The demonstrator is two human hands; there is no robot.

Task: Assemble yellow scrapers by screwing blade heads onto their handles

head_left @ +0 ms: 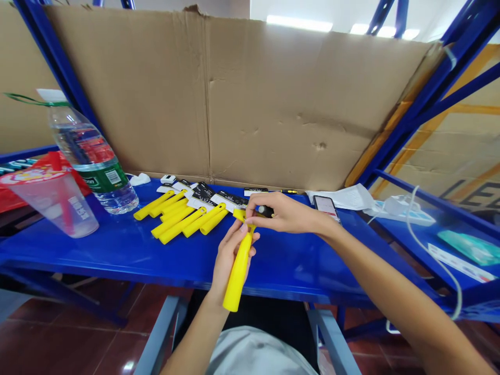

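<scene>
My left hand [230,255] is closed around a yellow plastic handle [238,276], whose wide open end tilts down toward me. At its narrow upper end, my right hand [279,211] has its fingers pinched together, touching the handle. A short dark tool [266,211] with a blue part, pen-like in shape, sticks out of the right hand's grip; its tip is hidden by the fingers. More yellow handles [182,226] lie side by side on the blue table [128,260], left of my hands. Behind them are several black-and-white cards [203,194].
At the left stand a large water bottle [105,172] and a plastic cup with a red straw [66,203]. A yellow-and-black tool [288,191] lies near the cardboard wall [273,104]. Right of my hands are a phone [326,206], white paper [347,198] and a white cable [429,250].
</scene>
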